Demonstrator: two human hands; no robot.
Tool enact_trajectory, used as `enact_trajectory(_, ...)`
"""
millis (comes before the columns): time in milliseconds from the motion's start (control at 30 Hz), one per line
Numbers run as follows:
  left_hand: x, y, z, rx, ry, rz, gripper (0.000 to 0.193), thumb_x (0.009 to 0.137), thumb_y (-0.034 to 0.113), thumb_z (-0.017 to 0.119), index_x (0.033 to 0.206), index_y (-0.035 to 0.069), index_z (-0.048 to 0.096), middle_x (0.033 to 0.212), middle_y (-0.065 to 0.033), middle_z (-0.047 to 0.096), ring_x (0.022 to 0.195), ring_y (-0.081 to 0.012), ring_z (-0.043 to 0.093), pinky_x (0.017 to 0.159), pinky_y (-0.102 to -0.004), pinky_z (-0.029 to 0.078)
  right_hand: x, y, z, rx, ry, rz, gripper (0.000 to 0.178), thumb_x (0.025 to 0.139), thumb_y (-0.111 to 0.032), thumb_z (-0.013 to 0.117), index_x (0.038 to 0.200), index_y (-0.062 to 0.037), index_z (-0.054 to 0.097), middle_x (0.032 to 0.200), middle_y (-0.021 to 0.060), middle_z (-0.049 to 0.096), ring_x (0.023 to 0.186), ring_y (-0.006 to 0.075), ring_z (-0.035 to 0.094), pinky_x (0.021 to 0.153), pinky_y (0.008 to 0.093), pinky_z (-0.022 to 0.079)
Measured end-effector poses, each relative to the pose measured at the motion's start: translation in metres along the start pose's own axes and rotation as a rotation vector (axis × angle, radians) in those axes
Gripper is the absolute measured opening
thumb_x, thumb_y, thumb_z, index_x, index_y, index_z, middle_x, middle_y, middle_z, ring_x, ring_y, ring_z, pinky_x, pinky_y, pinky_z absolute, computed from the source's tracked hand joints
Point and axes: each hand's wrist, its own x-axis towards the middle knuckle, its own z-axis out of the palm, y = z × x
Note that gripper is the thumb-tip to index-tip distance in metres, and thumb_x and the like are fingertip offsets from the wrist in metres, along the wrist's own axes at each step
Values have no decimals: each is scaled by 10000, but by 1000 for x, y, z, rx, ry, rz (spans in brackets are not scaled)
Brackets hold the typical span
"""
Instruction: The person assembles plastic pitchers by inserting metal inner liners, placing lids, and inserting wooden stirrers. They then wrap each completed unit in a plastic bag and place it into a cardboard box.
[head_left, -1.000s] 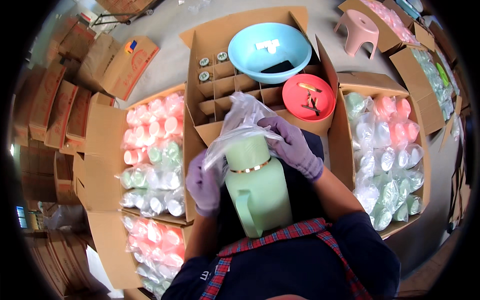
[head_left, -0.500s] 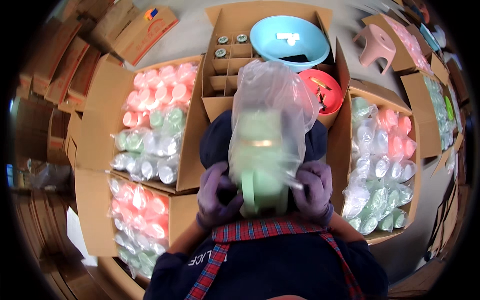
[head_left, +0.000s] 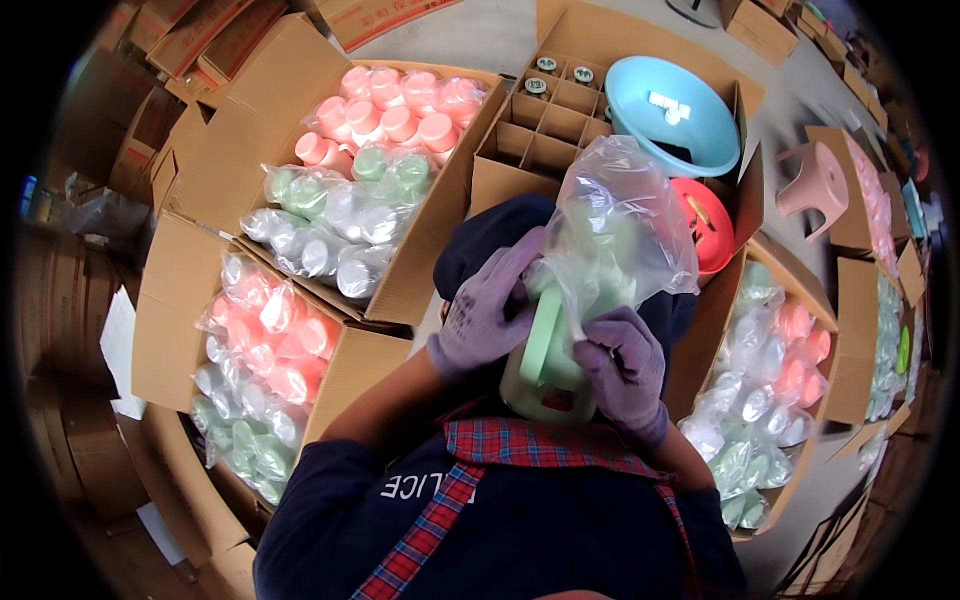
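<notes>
Centrally, just below mid-frame, the person held a pale green plastic jug (head_left: 548,350) upright against the lap, a clear plastic bag (head_left: 625,215) drawn partway over its top. Left hand (head_left: 487,313), in a lilac knit glove, was wrapped against the jug's side near the handle, grasping it; right hand (head_left: 622,368), gloved the same, was pinching the bag's lower edge against the jug body. Judgement: the bagging would go best with the jug kept steady by the left hand while the film is eased down evenly, so the thin plastic does not snag on handle or spout; the mouth of the bag looked crumpled and ballooned with air above. Film thin, glossy, wrinkled; jug smooth, matte, rounded, with a flat strap-like handle. At left of frame, two open cardboard cartons (head_left: 395,290) packed with bagged pink, green and whitish jugs (head_left: 330,240), shiny under their wraps. Upper centre, a divided carton (head_left: 545,125) with cardboard cells, a few round lids in the far cells. Beside it a light blue basin (head_left: 672,115) and a red round basin (head_left: 705,222). Right of frame, another carton of bagged jugs (head_left: 765,390); a pink plastic stool (head_left: 818,182) at upper right on grey floor.
</notes>
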Motion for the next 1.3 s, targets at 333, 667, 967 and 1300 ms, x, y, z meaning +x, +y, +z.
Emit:
enact_trajectory(333,-127,-59,-35,348,-451,523,367,782,190,716,1124,62,680,1026,-113,653,807,-271,654,745,-386,560,-55,5,-44,133,-768,248,189,861,-162,733,1018,-61,705,904,120,642,790,326,660,693,395,540)
enact_trajectory(667,27,34,-11,577,-624,-182,481,810,388,643,1062,-21,655,799,-185,673,709,-335,674,678,-420,546,-84,15,-63,173,-814,602,214,853,-83,682,1048,-3,720,989,173,685,913,327,683,808,374,537)
enact_trajectory(967,-88,-53,-137,-746,209,-867,603,755,103,817,1305,13,584,1180,-101,654,1123,-203,603,935,-358,517,-73,1,-90,361,-168,1095,283,976,-95,575,1221,25,648,1063,113,699,906,178,654,846,298,527)
enact_trajectory(1300,70,-323,-335,249,1023,-482,381,865,224,738,1153,-11,650,1070,-147,714,946,-255,680,828,-389,537,14,63,-75,334,-111,1298,269,991,-75,561,1231,3,655,1025,111,722,746,144,671,675,256,544)
